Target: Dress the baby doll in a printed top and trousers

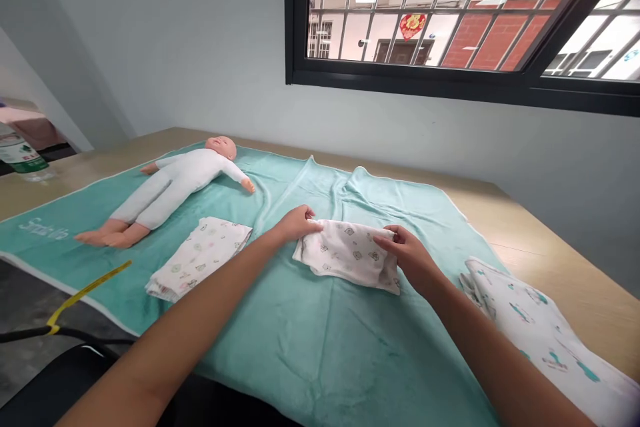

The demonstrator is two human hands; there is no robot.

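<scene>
A small white printed cloth lies folded on the teal towel in the middle of the table. My left hand pinches its far left corner. My right hand grips its right edge with curled fingers. A second folded printed cloth lies to the left, apart from both hands. Beyond it a baby doll in a white suit lies on its back on the towel.
A white cloth with teal prints lies at the right on the wooden table. A plastic bottle stands at the far left. A yellow strap hangs off the table's near left edge. A barred window is above.
</scene>
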